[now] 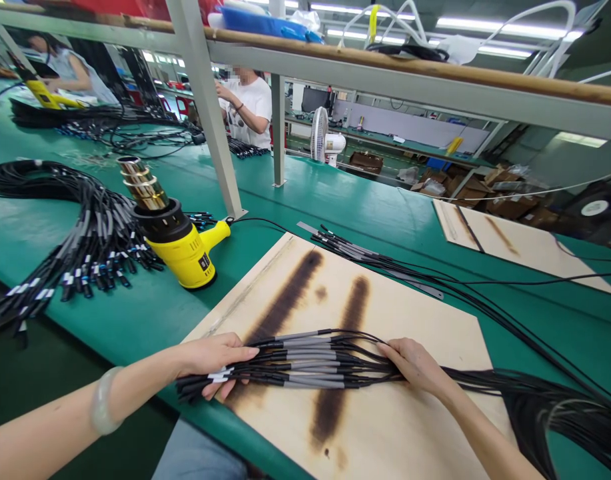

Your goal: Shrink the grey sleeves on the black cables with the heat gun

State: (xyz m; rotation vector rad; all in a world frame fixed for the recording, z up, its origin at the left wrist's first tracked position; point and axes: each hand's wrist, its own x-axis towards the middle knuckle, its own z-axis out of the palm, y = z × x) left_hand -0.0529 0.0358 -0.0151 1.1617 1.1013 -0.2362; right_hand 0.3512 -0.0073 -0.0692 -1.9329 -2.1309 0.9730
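Observation:
A bundle of black cables [312,363] with grey sleeves lies across a scorched wooden board [400,313]. My left hand [220,360] is closed around the bundle near its connector ends, thumb on top and fingertips showing beneath. Farther right, my right hand [412,363] grips the same cables where they narrow together. Between my hands the grey sleeved parts spread side by side. From the right hand the cables run on to a dark coil at the lower right. Beyond my left hand stands a yellow heat gun [182,250], its metal nozzle pointing up.
Another cable bundle [95,227] lies at the left on the green table [265,193]. Behind the board are more sleeved cables [355,250] and a metal ruler [425,288]. A shelf post [205,107] rises from the table. Two people work across the tables, near a white fan [320,133].

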